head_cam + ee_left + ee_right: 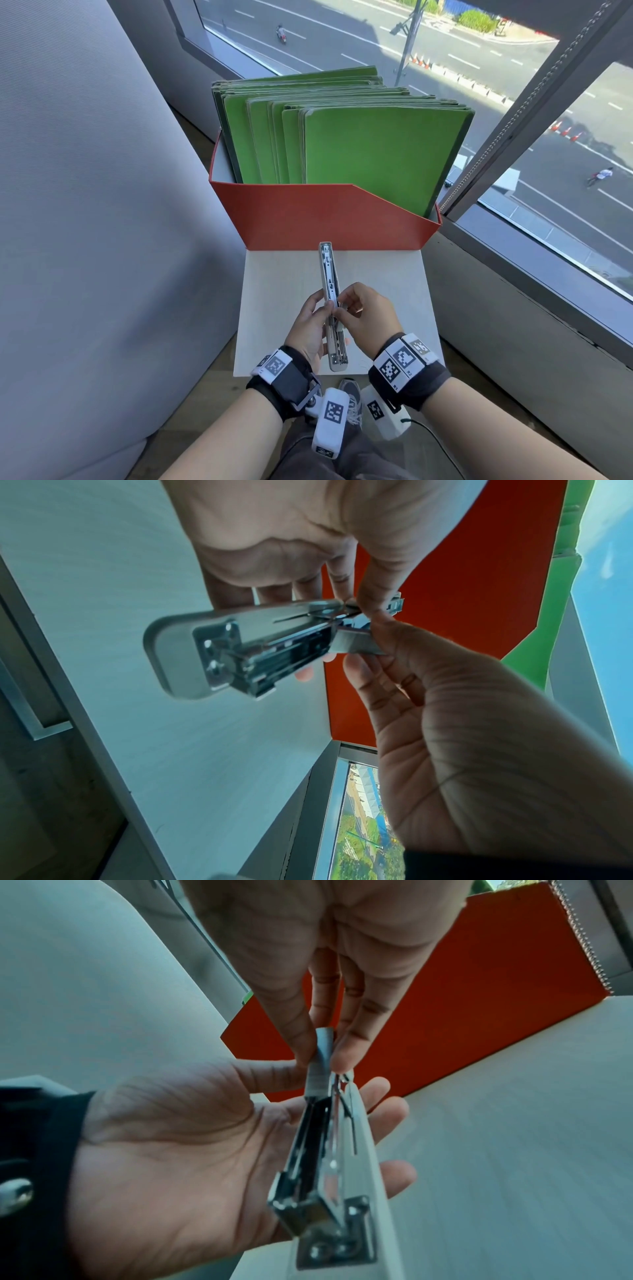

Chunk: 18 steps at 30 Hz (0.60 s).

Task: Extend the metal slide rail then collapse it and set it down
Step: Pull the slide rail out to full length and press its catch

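Note:
The metal slide rail [328, 270] is a long white-and-silver bar held above the white table [387, 281], pointing away from me toward the red box. My left hand [313, 320] holds its near half from the left, fingers behind it and thumb against its side. My right hand [347, 306] pinches a small grey inner piece [320, 1066] at the rail's middle between thumb and fingertips. The left wrist view shows the rail's bracket end [219, 647] and the pinched piece [356, 643]. In the right wrist view the rail [346, 1150] lies across my left palm.
A red box [308, 216] filled with several green folders [359, 147] stands at the table's far edge, just beyond the rail's tip. A grey cushioned surface [85, 205] rises on the left. A window sill and frame [513, 274] run along the right.

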Available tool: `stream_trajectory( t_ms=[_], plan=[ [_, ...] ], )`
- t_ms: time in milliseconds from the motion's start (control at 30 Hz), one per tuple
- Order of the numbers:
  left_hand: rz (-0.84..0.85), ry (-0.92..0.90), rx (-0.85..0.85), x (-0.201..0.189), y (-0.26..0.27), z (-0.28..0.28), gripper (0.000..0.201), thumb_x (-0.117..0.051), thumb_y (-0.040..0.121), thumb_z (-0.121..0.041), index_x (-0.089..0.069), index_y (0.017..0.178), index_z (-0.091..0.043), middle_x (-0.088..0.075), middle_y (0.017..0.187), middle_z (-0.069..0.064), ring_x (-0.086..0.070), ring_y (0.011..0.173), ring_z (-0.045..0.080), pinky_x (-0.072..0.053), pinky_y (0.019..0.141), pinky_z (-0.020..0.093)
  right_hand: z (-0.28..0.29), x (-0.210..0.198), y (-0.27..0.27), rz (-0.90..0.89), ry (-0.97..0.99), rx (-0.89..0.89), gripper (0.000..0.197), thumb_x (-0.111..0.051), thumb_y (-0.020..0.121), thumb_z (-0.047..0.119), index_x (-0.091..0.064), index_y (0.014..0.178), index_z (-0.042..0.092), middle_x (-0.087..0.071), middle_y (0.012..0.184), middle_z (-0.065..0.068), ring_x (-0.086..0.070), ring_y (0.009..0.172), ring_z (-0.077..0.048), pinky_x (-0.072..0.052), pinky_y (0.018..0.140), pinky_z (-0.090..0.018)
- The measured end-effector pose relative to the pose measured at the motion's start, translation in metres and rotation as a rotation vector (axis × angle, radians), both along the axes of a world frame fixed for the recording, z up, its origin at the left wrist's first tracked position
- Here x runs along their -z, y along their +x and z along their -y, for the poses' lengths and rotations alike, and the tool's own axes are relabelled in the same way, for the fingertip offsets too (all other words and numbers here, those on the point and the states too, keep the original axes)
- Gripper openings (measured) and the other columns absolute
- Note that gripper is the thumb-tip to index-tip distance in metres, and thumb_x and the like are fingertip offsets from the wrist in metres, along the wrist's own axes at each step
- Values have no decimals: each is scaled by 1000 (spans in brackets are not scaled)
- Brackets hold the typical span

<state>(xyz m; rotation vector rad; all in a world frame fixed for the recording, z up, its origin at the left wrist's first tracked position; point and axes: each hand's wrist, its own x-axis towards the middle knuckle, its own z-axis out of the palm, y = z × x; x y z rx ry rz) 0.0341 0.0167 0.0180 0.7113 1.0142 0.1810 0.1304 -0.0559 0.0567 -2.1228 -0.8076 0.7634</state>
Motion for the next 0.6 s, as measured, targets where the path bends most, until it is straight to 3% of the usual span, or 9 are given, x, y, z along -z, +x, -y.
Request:
stream_trajectory(
  t_ms=[167,367,500,600],
  plan=[
    [-2,8,12,2,0,-1,30,-56,94,-26,-60,123,-31,-65,89,3,-61,66,13,-52,50,26,-1,0,1,3,8,11,11,-68,79,13,-58,79,17,-66,79,-6,-62,69,-18,-51,62,-23],
    [-18,1,15,3,1,-2,26,-56,94,-28,-61,119,-35,-67,86,-2,-61,70,14,-51,55,26,-1,-2,-2,43,15,-43,7,-66,80,10,-59,82,13,-63,82,-4,-60,70,-19,-47,62,-18],
    [-34,9,32,3,2,-3,22,-55,94,-30,-62,113,-38,-70,80,-2,-62,69,14,-50,60,28,1,0,-6,72,21,-95,9,-66,80,7,-60,85,11,-63,86,-5,-61,72,-20,-53,67,-29],
    [-41,11,27,4,1,-5,23,-54,95,-30,-62,115,-37,-67,79,-1,-61,70,15,-50,61,29,5,2,-7,58,38,-101,9,-67,79,5,-63,86,8,-65,88,-6,-63,74,-22,-54,69,-28]
  ],
)
